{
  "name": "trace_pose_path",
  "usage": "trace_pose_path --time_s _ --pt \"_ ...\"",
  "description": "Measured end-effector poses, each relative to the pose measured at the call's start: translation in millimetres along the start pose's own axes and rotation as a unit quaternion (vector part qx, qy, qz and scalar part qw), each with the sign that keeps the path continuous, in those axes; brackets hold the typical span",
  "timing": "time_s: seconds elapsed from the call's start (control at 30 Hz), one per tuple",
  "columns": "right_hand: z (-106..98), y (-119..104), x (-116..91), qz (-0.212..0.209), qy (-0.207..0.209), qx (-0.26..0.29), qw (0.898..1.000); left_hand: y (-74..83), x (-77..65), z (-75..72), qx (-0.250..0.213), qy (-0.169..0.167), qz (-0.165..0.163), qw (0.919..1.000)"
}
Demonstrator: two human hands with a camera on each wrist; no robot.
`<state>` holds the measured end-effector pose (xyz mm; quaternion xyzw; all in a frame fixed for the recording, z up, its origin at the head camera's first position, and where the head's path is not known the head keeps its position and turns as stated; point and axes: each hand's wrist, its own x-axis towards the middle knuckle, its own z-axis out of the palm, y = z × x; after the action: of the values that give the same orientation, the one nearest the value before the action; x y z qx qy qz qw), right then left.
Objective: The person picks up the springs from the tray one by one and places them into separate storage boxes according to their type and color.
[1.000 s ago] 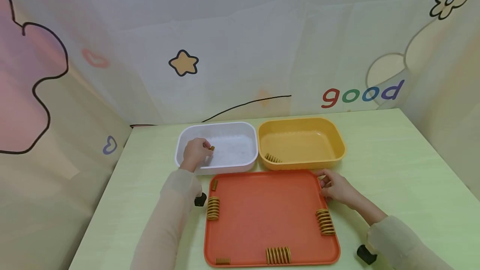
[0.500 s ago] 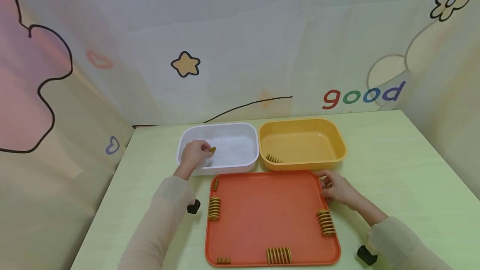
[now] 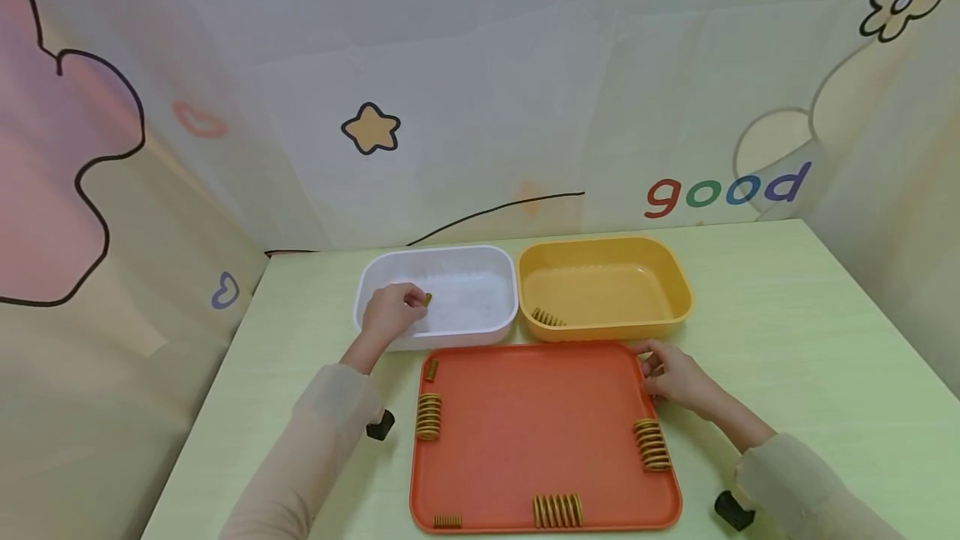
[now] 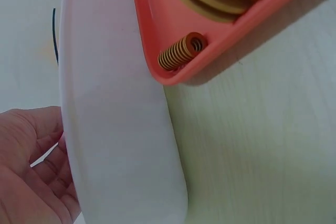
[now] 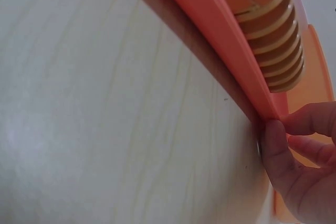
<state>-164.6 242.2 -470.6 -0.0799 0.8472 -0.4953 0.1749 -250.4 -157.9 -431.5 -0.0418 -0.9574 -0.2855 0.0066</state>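
Note:
Reaching into the white bin, my left hand pinches a small brass-coloured coil spring at its fingertips, low over the bin floor. The bin wall hides those fingertips in the left wrist view. My right hand grips the rim of the red tray near its far right corner, thumb and finger on the edge in the right wrist view. Along the tray's edges lie large springs at left, front and right, plus small springs at the far left and near left corners.
A yellow bin stands right beside the white one, behind the tray, with one spring in its near left corner. A printed cloth backdrop rises behind the pale green table.
My left forearm has swung left and down, while the hand stays in the white bin with the small spring, which has turned slightly. My right hand stays on the tray rim.

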Motion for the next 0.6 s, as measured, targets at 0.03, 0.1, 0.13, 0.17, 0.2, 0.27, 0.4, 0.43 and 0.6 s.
trace_pose_path --time_s 0.03,0.1,0.13,0.17,0.2,0.27,0.4,0.43,0.6 --pt "0 0 0 -0.001 -0.001 -0.001 1.000 0.7 -1.4 -0.6 -0.002 0.002 0.005 1.0000" --pt "0 0 0 -0.002 -0.001 -0.004 1.000 2.0 -4.2 -2.0 -0.005 0.004 0.014 0.9999" --pt "0 0 0 -0.002 0.000 -0.005 1.000 2.5 -5.7 -2.7 -0.006 0.004 0.018 0.9998" --pt "0 0 0 -0.001 0.000 -0.006 1.000 3.1 -7.1 -3.4 -0.006 0.004 0.021 0.9998" --pt "0 0 -1 0.000 0.001 -0.007 1.000 3.9 -8.7 -4.3 -0.006 0.003 0.024 0.9997" --pt "0 0 0 -0.001 0.002 -0.010 1.000 5.1 -11.5 -5.5 -0.007 0.002 0.026 0.9996" --pt "1 1 0 0.002 0.004 -0.012 1.000 6.3 -16.5 -6.8 -0.005 0.005 0.035 0.9994" --pt "1 1 0 0.000 0.003 -0.012 1.000 6.2 -17.6 -6.7 -0.005 0.006 0.037 0.9993" --pt "2 1 0 0.000 0.004 -0.006 1.000 5.8 -24.4 -5.9 -0.010 0.010 0.046 0.9988"
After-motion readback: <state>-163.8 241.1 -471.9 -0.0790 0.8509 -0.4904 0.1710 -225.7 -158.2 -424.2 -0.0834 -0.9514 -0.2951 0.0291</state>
